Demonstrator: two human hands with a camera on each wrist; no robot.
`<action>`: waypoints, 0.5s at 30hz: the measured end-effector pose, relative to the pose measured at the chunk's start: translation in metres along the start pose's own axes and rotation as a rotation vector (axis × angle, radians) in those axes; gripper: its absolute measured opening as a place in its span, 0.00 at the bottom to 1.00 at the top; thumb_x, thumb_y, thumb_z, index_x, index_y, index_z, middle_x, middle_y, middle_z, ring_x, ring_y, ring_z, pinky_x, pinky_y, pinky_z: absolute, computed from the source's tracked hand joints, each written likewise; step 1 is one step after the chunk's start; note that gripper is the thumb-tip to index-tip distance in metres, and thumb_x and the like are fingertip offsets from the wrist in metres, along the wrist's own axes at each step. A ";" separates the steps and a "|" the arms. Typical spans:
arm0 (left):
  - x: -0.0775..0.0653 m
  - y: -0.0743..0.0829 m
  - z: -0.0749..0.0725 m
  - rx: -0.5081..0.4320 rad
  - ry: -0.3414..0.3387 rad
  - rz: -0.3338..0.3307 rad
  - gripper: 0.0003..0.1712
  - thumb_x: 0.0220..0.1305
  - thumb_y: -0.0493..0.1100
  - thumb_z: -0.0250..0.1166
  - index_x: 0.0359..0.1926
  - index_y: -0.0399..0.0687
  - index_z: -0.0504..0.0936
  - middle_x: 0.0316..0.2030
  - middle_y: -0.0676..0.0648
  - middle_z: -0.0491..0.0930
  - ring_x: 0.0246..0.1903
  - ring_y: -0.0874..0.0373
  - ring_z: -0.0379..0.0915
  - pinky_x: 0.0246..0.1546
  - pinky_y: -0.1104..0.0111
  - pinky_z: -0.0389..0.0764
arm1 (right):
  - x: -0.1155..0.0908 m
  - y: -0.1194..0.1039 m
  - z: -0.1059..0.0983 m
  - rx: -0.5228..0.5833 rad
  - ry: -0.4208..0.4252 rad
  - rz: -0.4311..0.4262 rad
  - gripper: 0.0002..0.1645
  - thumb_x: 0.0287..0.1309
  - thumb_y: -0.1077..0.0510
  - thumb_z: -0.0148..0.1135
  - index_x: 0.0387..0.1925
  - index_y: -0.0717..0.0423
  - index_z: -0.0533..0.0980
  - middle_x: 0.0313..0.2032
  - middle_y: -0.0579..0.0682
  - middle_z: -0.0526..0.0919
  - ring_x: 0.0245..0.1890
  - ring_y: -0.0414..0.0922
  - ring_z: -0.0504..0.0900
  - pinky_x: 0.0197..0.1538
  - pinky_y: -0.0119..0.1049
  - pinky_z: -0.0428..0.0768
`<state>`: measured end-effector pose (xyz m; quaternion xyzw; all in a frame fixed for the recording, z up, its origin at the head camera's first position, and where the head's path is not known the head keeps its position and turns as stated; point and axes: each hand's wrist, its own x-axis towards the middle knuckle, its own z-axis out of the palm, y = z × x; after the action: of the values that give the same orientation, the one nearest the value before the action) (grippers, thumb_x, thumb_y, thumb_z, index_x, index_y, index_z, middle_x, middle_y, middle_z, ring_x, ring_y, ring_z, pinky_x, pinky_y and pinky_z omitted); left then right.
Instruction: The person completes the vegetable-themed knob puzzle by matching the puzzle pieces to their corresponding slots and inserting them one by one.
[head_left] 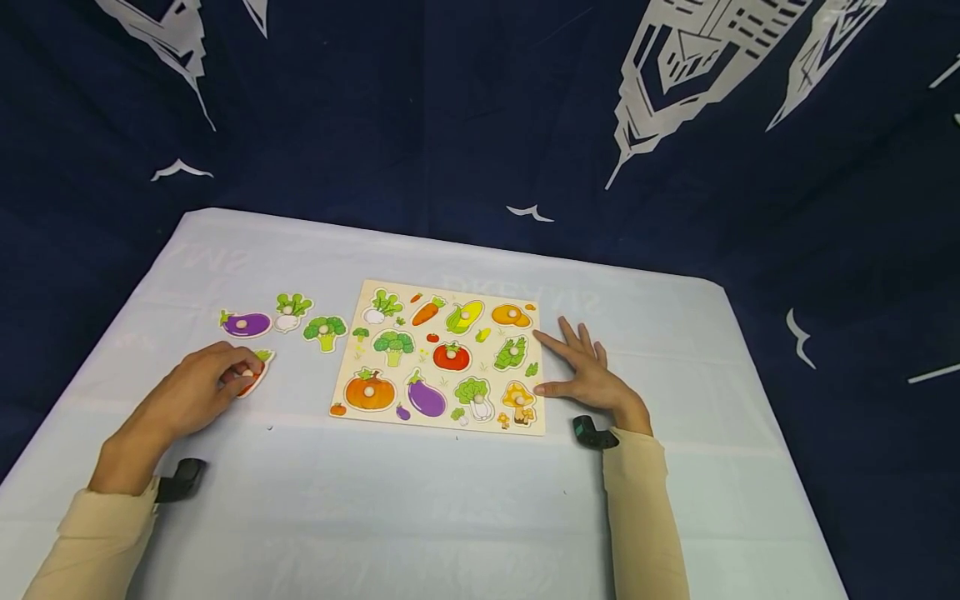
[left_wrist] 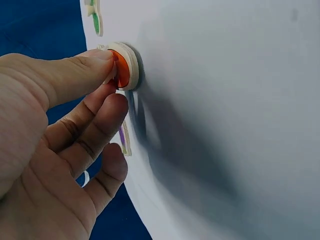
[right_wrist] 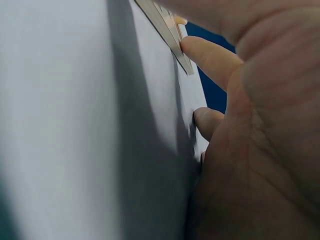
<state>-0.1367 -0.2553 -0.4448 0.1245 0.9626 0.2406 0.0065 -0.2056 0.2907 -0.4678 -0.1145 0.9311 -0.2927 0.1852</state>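
On the left of the table, my left hand [head_left: 191, 387] pinches a carrot puzzle piece [left_wrist: 129, 70], orange with a green top, between thumb and fingers. Part of the piece is hidden by the fingers. Above it lie loose eggplant [head_left: 251, 325], turnip [head_left: 287, 323] and broccoli [head_left: 326, 331] pieces with knobs. My right hand [head_left: 588, 373] is spread beside the wooden vegetable puzzle board [head_left: 438, 425], thumb and index fingertip at its right edge. Knobbed pieces such as the pumpkin [head_left: 360, 396] and tomato [head_left: 442, 360] sit in the board. Its turnip, carrot, broccoli and eggplant spots show printed pictures without knobs.
A white cloth [head_left: 420, 517] covers the table, with a dark blue patterned curtain [head_left: 420, 125] behind it. Black wrist cameras [head_left: 182, 481] are worn on both arms.
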 end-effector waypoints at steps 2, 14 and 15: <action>0.001 0.002 -0.001 -0.010 -0.011 -0.014 0.11 0.59 0.27 0.67 0.43 0.40 0.83 0.35 0.43 0.78 0.36 0.51 0.73 0.38 0.58 0.76 | 0.000 0.000 0.000 0.002 0.001 0.000 0.61 0.45 0.36 0.77 0.77 0.33 0.56 0.81 0.50 0.30 0.78 0.55 0.19 0.74 0.63 0.22; 0.012 0.013 -0.005 -0.005 -0.026 -0.021 0.11 0.60 0.30 0.68 0.44 0.40 0.83 0.37 0.43 0.79 0.36 0.50 0.72 0.38 0.58 0.75 | -0.001 0.000 0.001 0.005 0.007 0.005 0.60 0.45 0.37 0.77 0.77 0.31 0.56 0.81 0.48 0.30 0.78 0.54 0.18 0.74 0.62 0.23; 0.014 0.015 -0.006 -0.005 -0.029 -0.020 0.11 0.60 0.30 0.69 0.44 0.40 0.83 0.37 0.42 0.79 0.37 0.50 0.72 0.38 0.57 0.75 | -0.001 -0.001 0.001 0.006 0.008 0.001 0.60 0.46 0.37 0.77 0.77 0.32 0.56 0.81 0.48 0.30 0.78 0.54 0.18 0.74 0.63 0.23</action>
<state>-0.1469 -0.2420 -0.4321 0.1183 0.9630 0.2410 0.0233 -0.2043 0.2901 -0.4680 -0.1122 0.9310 -0.2958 0.1822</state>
